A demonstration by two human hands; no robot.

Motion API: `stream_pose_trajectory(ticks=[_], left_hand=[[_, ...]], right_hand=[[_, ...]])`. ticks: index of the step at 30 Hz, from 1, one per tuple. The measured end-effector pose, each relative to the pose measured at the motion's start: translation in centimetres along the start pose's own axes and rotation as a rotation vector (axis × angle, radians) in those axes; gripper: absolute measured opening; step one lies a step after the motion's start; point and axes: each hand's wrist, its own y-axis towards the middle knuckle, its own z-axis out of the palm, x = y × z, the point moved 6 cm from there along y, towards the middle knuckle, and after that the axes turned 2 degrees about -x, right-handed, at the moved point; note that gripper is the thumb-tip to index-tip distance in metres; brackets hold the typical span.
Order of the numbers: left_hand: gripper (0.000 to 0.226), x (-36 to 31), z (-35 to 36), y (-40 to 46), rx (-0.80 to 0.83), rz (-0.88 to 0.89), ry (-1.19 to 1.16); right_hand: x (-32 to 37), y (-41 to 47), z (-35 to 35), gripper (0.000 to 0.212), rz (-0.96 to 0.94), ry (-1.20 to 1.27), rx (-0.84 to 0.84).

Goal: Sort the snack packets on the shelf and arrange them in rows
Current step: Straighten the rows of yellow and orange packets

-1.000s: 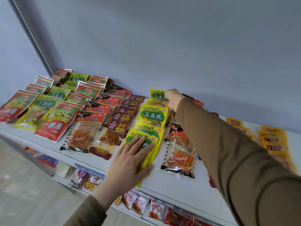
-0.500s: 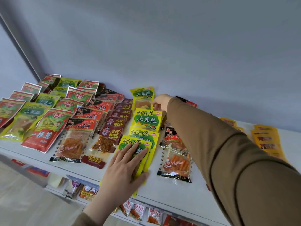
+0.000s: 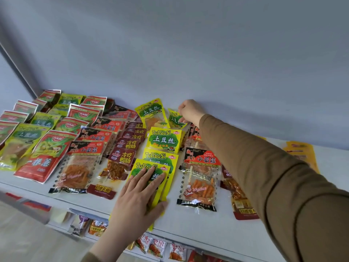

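Our right hand (image 3: 190,111) has its fingers pinched on a small yellow-green packet (image 3: 175,119) at the back of the shelf (image 3: 198,224), likely to seat it behind the yellow row. Left hand (image 3: 137,193) lies flat, fingers spread, pinning the front yellow packet (image 3: 149,167) so the slick, crinkly foil stack doesn't slide. Red packets (image 3: 45,157) left of those fingers sit in rows.

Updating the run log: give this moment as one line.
left hand: flat on front yellow packet | right hand: pinching small yellow packet at shelf back | yellow row: unfinished
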Motion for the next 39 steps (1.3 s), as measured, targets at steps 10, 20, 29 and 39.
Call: stream_pose_trajectory(ticks=[10,20,29,39], left_hand=[[0.069,0.1,0.1,0.0,0.017,-0.016,0.025],[0.069,0.0,0.0,1.2,0.087,-0.025,0.035],[0.064,0.1,-1.8,4.1,0.270,0.074,-0.016],[0.052,5.9,-4.6,22.4,0.081,-0.385,-0.590]], right_hand=[[3.0,0.2,3.9,0.060,-0.174,-0.228,0.012],[1.8,1.3,5.7,0.028,0.029,0.228,0.114],[3.3,-0.9,-5.1,0.008,-0.369,0.124,-0.387],[0.0,-3.3,-6.7,0.017,-0.269,0.130,-0.429]])
